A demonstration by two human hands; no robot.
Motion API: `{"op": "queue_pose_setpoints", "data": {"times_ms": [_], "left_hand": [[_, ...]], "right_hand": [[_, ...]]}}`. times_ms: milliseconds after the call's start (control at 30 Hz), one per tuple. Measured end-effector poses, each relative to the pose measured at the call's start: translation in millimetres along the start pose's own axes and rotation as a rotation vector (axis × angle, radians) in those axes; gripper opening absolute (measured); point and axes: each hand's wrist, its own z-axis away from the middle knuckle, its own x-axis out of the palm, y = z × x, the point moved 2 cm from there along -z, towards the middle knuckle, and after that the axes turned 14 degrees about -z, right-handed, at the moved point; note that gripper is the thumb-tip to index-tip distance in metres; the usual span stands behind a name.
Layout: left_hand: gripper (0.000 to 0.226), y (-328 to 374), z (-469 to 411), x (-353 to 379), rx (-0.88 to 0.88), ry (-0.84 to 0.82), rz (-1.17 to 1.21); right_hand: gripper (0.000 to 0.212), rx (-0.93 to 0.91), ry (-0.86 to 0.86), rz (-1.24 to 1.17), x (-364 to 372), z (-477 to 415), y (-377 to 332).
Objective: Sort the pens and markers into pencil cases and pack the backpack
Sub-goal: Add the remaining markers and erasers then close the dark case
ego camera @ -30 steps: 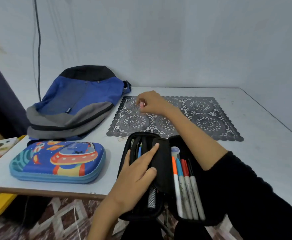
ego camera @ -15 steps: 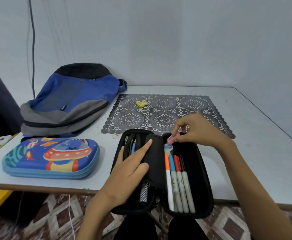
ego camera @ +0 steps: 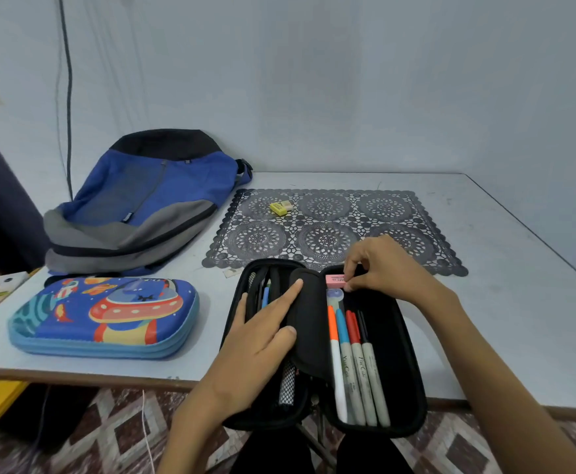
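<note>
Fingertips [ego camera: 348,288] of the right hand [ego camera: 387,265] pinch a pink eraser [ego camera: 334,280] by its right end. The grip is narrow, with the thumb on the near side and the forefinger on the far side. The eraser sits level at the far end of the right half of the black pencil case [ego camera: 397,336], its long side running left to right. Just near of it, four markers [ego camera: 354,364] lie side by side in the same half, caps pointing far: orange, blue, red, black from left to right.

The left hand [ego camera: 259,340] lies flat with fingers straight, the forefinger resting on the centre flap of the case. Pens [ego camera: 265,297] show in the left half, beside that forefinger. The case lies open at the near edge of the table [ego camera: 519,302] and overhangs it.

Left of it, apart, lies a closed blue pencil case [ego camera: 105,316] with a spaceship print. The backpack [ego camera: 139,206] lies at far left. A dark lace mat [ego camera: 331,230] lies far of the black case, with a yellow eraser [ego camera: 281,207] on its far left part.
</note>
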Motion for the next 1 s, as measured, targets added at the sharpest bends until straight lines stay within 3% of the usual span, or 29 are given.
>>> {"op": "queue_pose_setpoints", "data": {"times_ms": [167,267,367,533,667,1000], "left_hand": [[0.074,0,1,0,-0.003,0.008,0.009],[0.070,0,0,-1,-0.010,0.005,0.010],[0.068,0,0,0,-0.008,0.005,0.013],[0.069,-2,-1,0,0.009,0.008,0.005],[0.071,-5,-2,1,0.019,0.008,0.004],[0.071,-7,-4,1,0.020,0.020,-0.004]], "right_hand": [[0.011,0.041,-0.156,-0.061,-10,-13,-21],[0.011,0.014,-0.062,-0.131,-13,-48,-33],[0.014,-0.003,-0.003,0.011,5,-98,-35],[0.043,0.076,-0.137,0.390,43,-165,-23],[0.062,0.145,-0.242,0.379,55,-185,-12],[0.005,0.051,-0.010,0.178,42,-174,-14]]}}
